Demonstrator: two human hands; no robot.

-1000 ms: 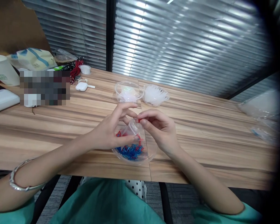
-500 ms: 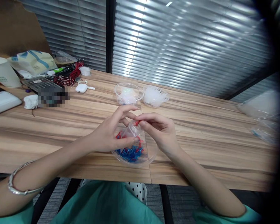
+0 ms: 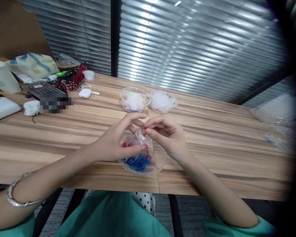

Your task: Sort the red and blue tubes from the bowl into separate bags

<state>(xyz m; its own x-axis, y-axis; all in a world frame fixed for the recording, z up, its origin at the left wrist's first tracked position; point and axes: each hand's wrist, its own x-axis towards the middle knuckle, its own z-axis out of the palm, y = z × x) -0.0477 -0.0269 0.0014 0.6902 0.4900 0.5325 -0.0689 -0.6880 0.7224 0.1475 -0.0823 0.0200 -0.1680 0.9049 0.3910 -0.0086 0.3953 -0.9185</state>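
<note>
My left hand (image 3: 115, 140) is curled around a small, clear, cup-like plastic piece (image 3: 139, 135), thumb below and fingers above. That piece tilts over a clear round plastic bowl (image 3: 160, 163). At its upper rim my right hand (image 3: 171, 140) pinches a small red piece (image 3: 145, 130) between thumb and forefinger. In the bowl lie many small translucent blue pieces (image 3: 139, 162), with red pieces (image 3: 148, 150) around them. My left thumb and palm hide part of the bowl's contents.
Farther back stand a clear tub (image 3: 134, 100) and a basket-like container of white pieces (image 3: 164, 101). To the left are a white case (image 3: 85, 93), a paper cup (image 3: 3, 77), red wires (image 3: 79, 74) and a dark tool box (image 3: 43, 90). Plastic bags (image 3: 277, 110) lie far right.
My right fingers have shifted slightly at the rim with the red piece. The left hand and the bowl stay almost where they were.
</note>
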